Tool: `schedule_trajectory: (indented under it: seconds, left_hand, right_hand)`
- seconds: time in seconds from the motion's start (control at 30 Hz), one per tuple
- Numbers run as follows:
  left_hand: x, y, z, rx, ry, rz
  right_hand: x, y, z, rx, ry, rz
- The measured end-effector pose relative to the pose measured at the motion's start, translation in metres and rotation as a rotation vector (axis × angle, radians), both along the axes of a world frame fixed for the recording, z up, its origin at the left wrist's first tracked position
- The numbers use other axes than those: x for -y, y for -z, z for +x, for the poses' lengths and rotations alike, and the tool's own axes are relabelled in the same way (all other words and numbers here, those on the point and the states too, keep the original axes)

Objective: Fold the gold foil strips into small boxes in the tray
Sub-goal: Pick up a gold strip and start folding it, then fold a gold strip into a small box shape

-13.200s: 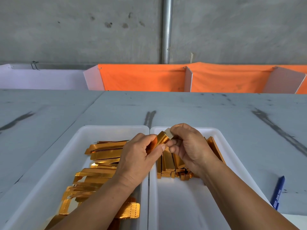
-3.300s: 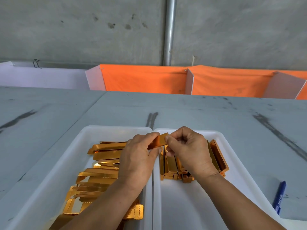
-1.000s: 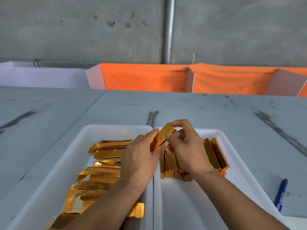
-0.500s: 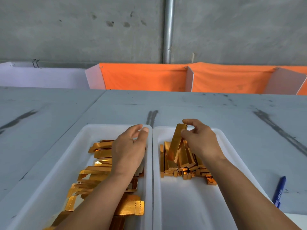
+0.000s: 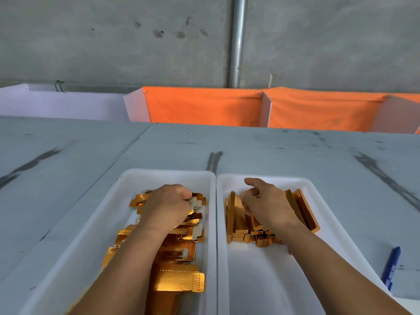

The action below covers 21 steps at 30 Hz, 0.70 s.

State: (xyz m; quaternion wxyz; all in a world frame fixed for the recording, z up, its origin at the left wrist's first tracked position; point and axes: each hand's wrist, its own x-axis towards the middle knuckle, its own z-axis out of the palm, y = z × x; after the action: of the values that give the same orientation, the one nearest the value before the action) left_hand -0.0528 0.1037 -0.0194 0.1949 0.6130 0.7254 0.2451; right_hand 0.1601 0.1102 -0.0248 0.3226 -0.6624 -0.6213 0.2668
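Note:
Two white trays stand side by side on the grey table. The left tray [image 5: 159,172] holds a pile of flat gold foil strips [image 5: 179,280]. My left hand [image 5: 167,206] is down on the far end of that pile, its fingers curled on a strip whose white underside [image 5: 193,202] shows at the fingertips. The right tray [image 5: 272,178] holds several folded gold boxes [image 5: 235,214], lying in a row, some on edge. My right hand [image 5: 267,205] rests on top of these boxes with loosely bent fingers and one finger sticking out. I see nothing gripped in it.
A blue pen [image 5: 391,267] lies on the table right of the right tray. Orange cloth dividers [image 5: 204,105] and a white panel [image 5: 63,103] stand along the table's far edge. A metal pipe [image 5: 237,42] runs up the concrete wall.
The hands have parted. My right hand has laid the folded box down among the others in the right tray. My left hand has dropped onto the flat strips and closed on one.

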Motion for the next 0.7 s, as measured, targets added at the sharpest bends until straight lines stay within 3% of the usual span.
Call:
schedule_trajectory:
  seconds: [0.1,0.27,0.7]
  left_hand:
    - [0.002,0.001,0.001,-0.207,0.129,-0.158]
    - [0.002,0.011,-0.004,-0.464,0.168,-0.283]
    - [-0.001,0.029,0.01,-0.449,0.123,-0.108]
  right_hand:
    - [0.003,-0.001,-0.001,0.011,-0.006,0.035]
    - [0.007,0.001,-0.006,0.031,-0.056,0.057]
    - [0.007,0.005,-0.008,0.074,-0.104,0.085]
